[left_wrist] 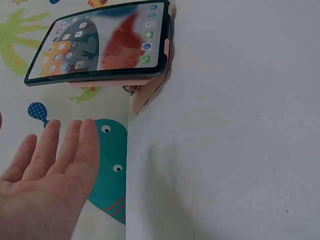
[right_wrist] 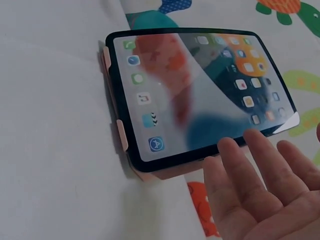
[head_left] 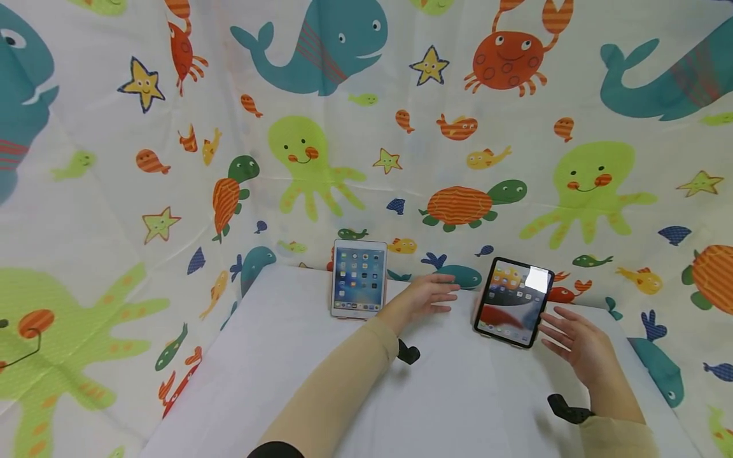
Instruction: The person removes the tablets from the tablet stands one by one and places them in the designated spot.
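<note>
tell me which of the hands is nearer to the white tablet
Left. In the head view, the left hand is just right of the white tablet; the right hand is farther right, beyond the black-framed tablet.

Table: white top (head_left: pixel 458 401), faint creases, far edge running across mid-view.
Backdrop: white printed fabric (head_left: pixel 355 191) beyond far edge, continuing past left and right edges; turns a corner near the table's far-left corner.
Upper prints: teal whale (head_left: pixel 321 57), red crab (head_left: pixel 506 60), yellow starfish (head_left: pixel 429 65).
Lower prints: green octopus (head_left: pixel 300 146), orange-shelled turtle (head_left: pixel 458 207), small fish (head_left: pixel 489 158) in between.
Fabric condition: visible fold lines.
Light: soft, fairly even; blurry shadow (left_wrist: pixel 165 185) on the tabletop.
</note>
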`<state>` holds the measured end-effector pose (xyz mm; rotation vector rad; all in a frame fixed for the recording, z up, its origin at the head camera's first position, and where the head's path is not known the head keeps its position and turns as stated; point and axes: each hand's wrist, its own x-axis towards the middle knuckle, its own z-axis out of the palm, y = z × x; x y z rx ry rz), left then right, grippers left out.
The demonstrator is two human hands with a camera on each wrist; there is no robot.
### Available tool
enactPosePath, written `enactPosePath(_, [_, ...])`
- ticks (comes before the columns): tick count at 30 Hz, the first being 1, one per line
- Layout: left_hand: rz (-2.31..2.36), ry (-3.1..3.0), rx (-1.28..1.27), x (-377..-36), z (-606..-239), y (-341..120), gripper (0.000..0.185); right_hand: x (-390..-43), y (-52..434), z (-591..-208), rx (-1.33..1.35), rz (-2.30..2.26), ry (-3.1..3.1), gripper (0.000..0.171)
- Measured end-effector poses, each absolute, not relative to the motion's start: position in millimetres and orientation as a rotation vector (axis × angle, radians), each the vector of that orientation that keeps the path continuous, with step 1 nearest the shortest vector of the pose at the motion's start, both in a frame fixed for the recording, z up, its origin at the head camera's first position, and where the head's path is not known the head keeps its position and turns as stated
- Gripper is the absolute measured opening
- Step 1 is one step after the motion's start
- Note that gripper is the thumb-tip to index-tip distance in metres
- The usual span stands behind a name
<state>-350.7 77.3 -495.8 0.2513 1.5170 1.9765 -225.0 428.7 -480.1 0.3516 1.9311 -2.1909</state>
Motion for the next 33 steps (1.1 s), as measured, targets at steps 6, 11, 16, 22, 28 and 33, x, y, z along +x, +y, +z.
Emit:
enactPosePath(6, [1.973,1.509,0.222,-359.5,-498.1,83.7,0.043,-229.1,434.0,-485.0,0.344,-2.170,1.951,0.086])
enactPosePath(11, [1.949,1.521,0.243,-362.2,-497.0,88.3,0.052,-233.1,435.3,-483.5,0.333,-2.176,1.916,0.093])
enactPosePath(16, [1.943,1.497,0.311,-363.4,-492.9,98.7,0.057,-233.9,438.2,-479.1,0.317,-2.215,1.887,0.070])
enactPosePath(22, [1.930,1.522,0.376,-364.9,-487.7,112.8,0.060,-235.3,440.9,-477.8,0.306,-2.245,1.899,0.048])
enactPosePath(28, [1.930,1.557,0.362,-367.8,-486.5,119.7,0.059,-238.5,443.3,-472.8,0.285,-2.283,1.888,0.047])
enactPosePath(33, [1.937,1.556,0.374,-369.9,-487.3,125.8,0.059,-242.4,444.4,-469.2,0.279,-2.304,1.891,0.048])
